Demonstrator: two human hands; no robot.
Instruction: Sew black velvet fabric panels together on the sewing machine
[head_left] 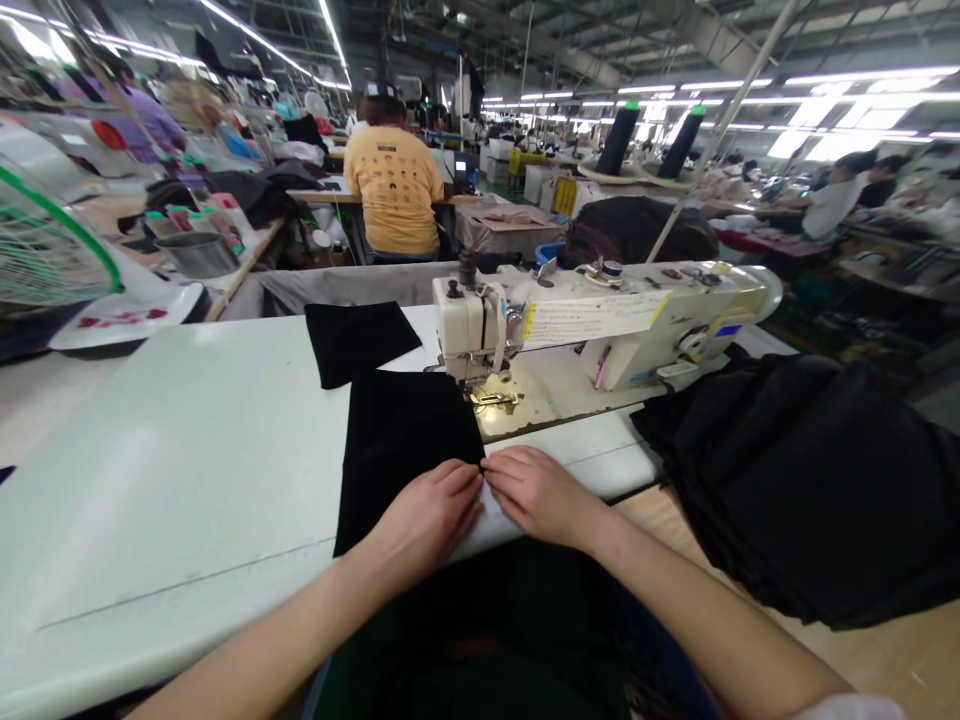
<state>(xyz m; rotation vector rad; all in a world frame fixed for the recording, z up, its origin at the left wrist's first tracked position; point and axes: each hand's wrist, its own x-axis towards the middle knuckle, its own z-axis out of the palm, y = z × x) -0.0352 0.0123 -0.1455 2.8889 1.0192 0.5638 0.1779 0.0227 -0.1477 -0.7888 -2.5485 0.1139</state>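
Note:
A black fabric piece (401, 430) lies flat on the pale table, its right edge running up to the needle area of a white sewing machine (600, 320). At its near right corner my left hand (439, 505) is closed, fingertips pinching the cloth edge. Close beside it, touching the same corner, my right hand (536, 490) is closed with its fingertips on the edge. The small strip of cloth between the hands is mostly hidden by the fingers. A second black fabric piece (360, 340) lies just behind the first, left of the machine head.
To the right rests a pile of black fabric (810, 480). A green-rimmed fan (60, 240) stands at the left. Two dark thread cones (619, 138) rise behind the machine. A person in a yellow shirt (394, 185) sits ahead, facing away. The table's front edge (187, 610) runs before me.

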